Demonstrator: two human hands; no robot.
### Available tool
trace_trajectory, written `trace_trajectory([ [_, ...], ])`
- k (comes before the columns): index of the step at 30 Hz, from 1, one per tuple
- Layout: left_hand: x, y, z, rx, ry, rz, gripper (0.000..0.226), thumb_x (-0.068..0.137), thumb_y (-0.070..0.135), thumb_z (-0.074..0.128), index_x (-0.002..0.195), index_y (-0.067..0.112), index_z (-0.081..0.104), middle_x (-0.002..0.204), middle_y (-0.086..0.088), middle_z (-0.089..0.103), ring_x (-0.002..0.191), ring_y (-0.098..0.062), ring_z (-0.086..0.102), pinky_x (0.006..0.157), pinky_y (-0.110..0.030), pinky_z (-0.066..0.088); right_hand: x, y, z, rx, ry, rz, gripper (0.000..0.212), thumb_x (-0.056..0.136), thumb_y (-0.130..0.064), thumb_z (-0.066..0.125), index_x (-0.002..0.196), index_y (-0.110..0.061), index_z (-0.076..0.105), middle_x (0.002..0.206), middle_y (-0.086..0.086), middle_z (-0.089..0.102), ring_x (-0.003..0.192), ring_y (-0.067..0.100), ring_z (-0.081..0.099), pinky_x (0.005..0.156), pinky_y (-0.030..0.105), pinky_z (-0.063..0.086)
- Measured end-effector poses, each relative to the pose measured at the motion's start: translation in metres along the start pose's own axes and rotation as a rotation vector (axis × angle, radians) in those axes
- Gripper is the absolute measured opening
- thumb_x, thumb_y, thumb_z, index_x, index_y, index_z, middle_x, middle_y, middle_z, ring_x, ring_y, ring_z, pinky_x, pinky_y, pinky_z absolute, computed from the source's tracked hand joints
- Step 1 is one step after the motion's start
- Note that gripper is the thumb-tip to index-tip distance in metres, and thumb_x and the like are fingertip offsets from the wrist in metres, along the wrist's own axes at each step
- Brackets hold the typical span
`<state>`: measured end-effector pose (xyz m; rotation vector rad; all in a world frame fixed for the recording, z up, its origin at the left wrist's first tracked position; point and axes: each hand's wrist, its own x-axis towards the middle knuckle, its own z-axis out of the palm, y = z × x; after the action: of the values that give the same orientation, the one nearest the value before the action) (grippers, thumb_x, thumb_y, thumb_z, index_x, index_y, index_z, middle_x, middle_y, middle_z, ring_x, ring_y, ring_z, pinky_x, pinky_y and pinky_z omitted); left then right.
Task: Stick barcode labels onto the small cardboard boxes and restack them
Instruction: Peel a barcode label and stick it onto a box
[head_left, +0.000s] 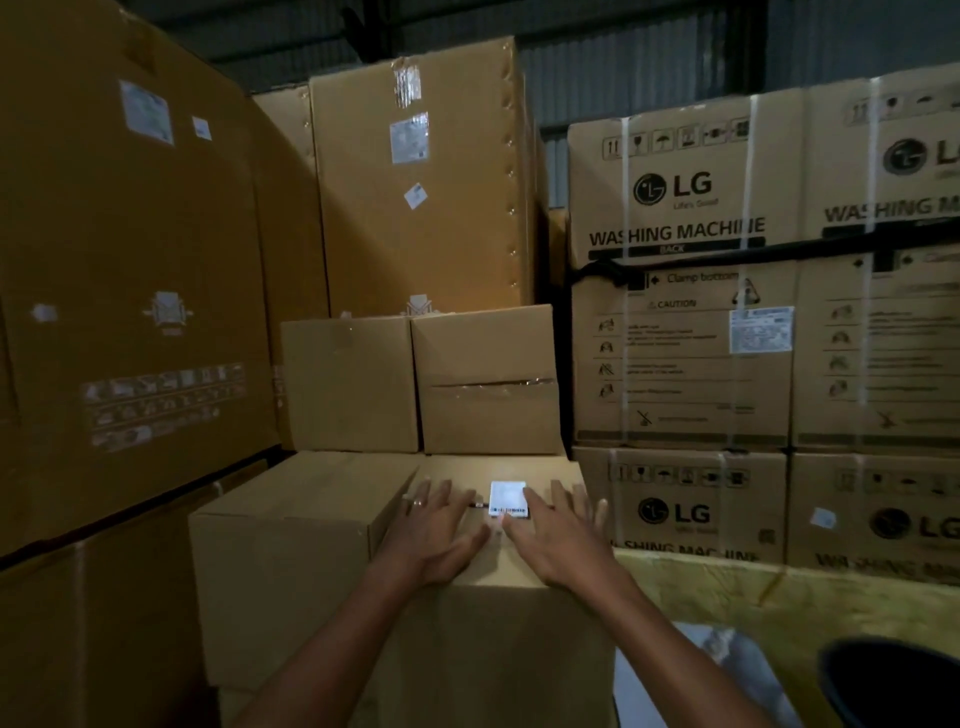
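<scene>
Tall cartons (119, 249) wall off the left, their stickers too blurred to read; washing-machine cartons (680, 280) stack on the right, cut off by the frame edge. Two boxes (421, 384) sit behind the near box (498, 634). On its top lies the white label (509, 500), print illegible. Left hand (441, 525) and right hand (558, 535) lie flat, fingers spread, flanking it, the right touching its edge.

A white barcode label (509, 500) lies flat on the top face of a plain brown cardboard box (498, 623) at the stack's front, with a like box (283, 561) touching it at 9 o'clock and two more (349, 384) (488, 384) stacked upright behind at 12 o'clock.
</scene>
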<state>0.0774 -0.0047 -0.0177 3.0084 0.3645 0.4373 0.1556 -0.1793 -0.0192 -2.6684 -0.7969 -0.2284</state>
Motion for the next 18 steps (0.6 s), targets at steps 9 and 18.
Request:
trace_trajectory([
  [9,-0.077,0.012,-0.001,-0.126,0.263,-0.136,0.059,0.096,0.064,0.033,0.153,0.048,0.03,0.169,-0.017,0.0,0.153,-0.044,0.005,0.123,-0.052,0.017,-0.083,-0.016,0.0,0.035,0.252,0.074,0.075,0.092,-0.078,0.031,0.157,-0.044,0.014,0.166,0.016,-0.021,0.149,0.052,-0.018,0.118,0.069,-0.009],
  [18,-0.168,0.052,0.011,-0.032,0.409,-0.197,0.075,0.093,0.065,0.026,0.16,0.037,0.011,0.171,-0.011,-0.005,0.15,-0.05,0.009,0.109,-0.061,0.031,-0.177,-0.024,0.021,0.081,0.416,-0.006,0.085,0.089,-0.08,0.022,0.161,-0.037,0.011,0.167,0.02,-0.01,0.151,0.05,0.008,0.119,0.059,0.023],
])
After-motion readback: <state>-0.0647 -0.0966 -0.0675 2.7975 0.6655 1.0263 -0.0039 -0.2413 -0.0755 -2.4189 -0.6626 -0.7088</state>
